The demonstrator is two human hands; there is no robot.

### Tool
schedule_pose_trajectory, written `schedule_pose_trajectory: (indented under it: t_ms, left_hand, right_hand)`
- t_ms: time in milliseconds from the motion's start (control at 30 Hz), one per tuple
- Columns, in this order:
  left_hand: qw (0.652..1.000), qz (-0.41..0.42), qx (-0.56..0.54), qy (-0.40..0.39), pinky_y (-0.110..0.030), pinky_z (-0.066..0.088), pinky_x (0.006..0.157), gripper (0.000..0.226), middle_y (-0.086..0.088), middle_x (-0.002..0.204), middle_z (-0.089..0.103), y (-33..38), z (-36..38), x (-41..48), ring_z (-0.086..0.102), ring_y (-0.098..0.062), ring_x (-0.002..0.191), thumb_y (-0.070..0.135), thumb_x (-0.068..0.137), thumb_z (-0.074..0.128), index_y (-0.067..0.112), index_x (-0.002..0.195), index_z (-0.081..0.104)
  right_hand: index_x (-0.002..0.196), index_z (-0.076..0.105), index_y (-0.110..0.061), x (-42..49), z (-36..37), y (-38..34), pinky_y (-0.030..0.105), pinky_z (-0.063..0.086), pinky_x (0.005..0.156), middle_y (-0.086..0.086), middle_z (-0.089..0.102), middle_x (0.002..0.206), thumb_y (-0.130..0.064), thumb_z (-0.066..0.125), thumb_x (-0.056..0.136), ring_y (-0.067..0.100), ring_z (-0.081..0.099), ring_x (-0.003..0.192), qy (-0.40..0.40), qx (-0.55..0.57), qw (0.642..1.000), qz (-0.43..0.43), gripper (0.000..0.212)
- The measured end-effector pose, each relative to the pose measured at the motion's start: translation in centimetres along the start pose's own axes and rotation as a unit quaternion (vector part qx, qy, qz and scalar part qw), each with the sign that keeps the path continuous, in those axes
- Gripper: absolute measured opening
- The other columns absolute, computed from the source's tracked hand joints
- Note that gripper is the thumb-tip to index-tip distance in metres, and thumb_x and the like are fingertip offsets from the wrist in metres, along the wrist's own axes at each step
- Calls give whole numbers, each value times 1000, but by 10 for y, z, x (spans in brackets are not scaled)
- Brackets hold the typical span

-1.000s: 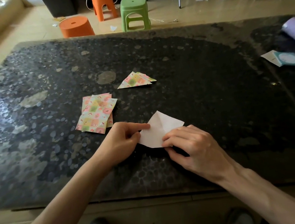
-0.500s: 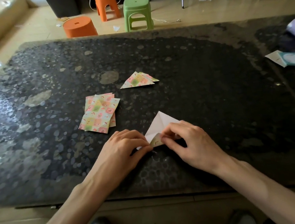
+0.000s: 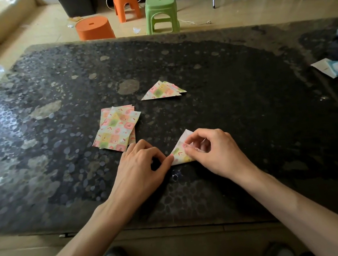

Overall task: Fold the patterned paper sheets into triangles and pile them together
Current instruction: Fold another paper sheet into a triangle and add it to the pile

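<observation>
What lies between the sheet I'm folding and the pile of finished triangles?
Nothing visible. Only bare table separates the half-folded sheet from the triangle pile straight beyond it; the stack of unfolded sheets sits left of that path.

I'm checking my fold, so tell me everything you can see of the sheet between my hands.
The sheet is thin paper, half folded into a rough triangle. Its printed face shows pastel checks in pink, green and yellow with small red marks, and its plain white back shows at the upper tip. It lies on the dark table, in the nearer half. The left hand holds its left corner. The right hand pinches the flap, covering its right part.
</observation>
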State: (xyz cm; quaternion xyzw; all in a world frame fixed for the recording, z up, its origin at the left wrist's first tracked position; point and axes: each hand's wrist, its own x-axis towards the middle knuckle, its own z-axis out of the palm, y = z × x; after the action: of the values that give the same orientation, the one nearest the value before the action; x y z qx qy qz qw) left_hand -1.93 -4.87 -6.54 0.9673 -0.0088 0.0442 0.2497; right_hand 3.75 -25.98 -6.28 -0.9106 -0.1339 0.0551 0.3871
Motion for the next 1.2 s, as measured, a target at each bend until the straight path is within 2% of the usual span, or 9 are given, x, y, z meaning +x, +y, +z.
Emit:
schedule_pose_trajectory:
  t_ms: [133,267,333,600,767,900,1067,1200]
  left_hand:
    - [1000,-16,24,-2,-27,38,88,31,17,93,51,1,0,1,49,-6,97,67,86,58,38,79,69]
    - [999,-34,34,-2,-26,33,88,30,18,93,49,5,-2,2,48,-7,99,68,84,63,40,75,65]
    - [998,-46,34,-5,-26,32,89,31,18,94,49,7,-3,2,47,-6,101,70,83,64,40,76,66]
    - [995,-88,38,-26,-29,27,86,35,19,99,50,8,-11,5,38,-3,101,74,76,68,40,78,71]
    - [992,-99,48,-53,-30,27,89,31,15,108,51,9,-14,7,44,-11,114,68,82,68,38,90,75]
    - [991,-102,60,-58,-30,29,89,30,13,111,53,13,-16,6,44,-14,117,67,82,68,38,88,74]
    - [992,-102,57,-53,-31,31,88,30,14,102,49,11,-17,7,42,-11,109,68,78,72,39,85,73]
    - [994,-90,39,-49,-32,32,85,28,18,93,45,7,-15,9,38,-7,99,67,77,74,41,85,71]
  right_hand:
    - [103,71,-34,-1,2,-3,22,52,66,-15,66,84,-42,74,92,3,62,72,7,-10,1000,7,14]
    - [98,72,-34,-2,5,-6,12,39,63,-14,62,88,-39,77,91,1,58,73,23,-27,999,-9,11]
    - [96,73,-33,-2,6,-6,11,38,63,-14,62,88,-37,79,90,-1,58,75,30,-28,999,-9,9]
    - [96,76,-34,1,7,-5,15,42,65,-14,60,88,-32,79,90,1,57,75,14,-54,998,-8,7]
    - [96,77,-35,1,6,-7,12,38,64,-14,60,88,-30,78,91,0,55,73,3,-56,998,-6,7]
    - [96,78,-36,2,6,-8,12,38,63,-14,61,88,-30,78,91,0,55,73,5,-55,998,1,8]
    - [98,81,-37,2,7,-9,15,45,66,-14,62,91,-28,78,91,3,57,76,8,-47,999,14,11]
    - [96,81,-37,3,7,-9,17,45,66,-13,63,90,-27,79,91,4,57,75,11,-39,999,18,12]
